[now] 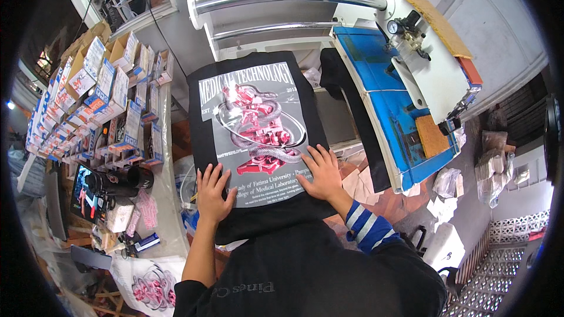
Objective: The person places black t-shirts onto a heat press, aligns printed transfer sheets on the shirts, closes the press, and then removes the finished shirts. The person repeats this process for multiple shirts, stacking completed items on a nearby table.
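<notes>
Here, left hand (211, 191) and right hand (322, 171), fingers spread flat, grasping nothing, on the black shirt (254, 123).

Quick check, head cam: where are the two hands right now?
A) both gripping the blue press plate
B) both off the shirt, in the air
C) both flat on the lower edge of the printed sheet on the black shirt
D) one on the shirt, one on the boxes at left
C: the left hand and right hand both lie palm-down, fingers spread, on the lower part of the grey printed sheet on the black shirt; the blue press plate is swung aside, untouched.
</notes>
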`<state>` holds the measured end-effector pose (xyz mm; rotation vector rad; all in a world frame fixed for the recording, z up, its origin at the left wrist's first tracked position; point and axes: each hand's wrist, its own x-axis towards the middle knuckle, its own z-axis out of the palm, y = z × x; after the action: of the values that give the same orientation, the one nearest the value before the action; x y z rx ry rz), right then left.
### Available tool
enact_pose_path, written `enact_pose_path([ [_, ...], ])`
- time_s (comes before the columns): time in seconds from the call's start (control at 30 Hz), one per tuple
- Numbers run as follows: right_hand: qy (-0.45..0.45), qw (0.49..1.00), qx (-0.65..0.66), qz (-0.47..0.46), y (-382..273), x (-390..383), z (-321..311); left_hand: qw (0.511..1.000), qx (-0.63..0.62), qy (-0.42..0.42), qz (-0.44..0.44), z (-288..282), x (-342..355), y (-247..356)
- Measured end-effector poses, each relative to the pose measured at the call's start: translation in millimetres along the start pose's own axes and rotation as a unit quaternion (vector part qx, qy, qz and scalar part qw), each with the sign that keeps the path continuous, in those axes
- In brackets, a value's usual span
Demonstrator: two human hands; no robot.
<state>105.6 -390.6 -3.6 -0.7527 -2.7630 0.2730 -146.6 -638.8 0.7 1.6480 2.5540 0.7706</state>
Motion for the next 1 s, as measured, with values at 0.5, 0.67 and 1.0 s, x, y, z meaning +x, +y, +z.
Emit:
enact_pose_path([
  [0.5, 0.001, 1.0, 0.02, 0.008, -2, 2, -3, 1.0, 0.002, -0.003, 0.006, 0, 3, -3],
  [0.67, 0.002, 1.0, 0.021, 0.002, -3, 3, 0, 1.0, -0.009, -0.008, -0.005, -4, 1, -3],
  [1.0, 0.002, 1.0, 0.018, 0.006, 0, 4, 1, 0.999, -0.029, -0.004, -0.031, -10, 15, 7],
])
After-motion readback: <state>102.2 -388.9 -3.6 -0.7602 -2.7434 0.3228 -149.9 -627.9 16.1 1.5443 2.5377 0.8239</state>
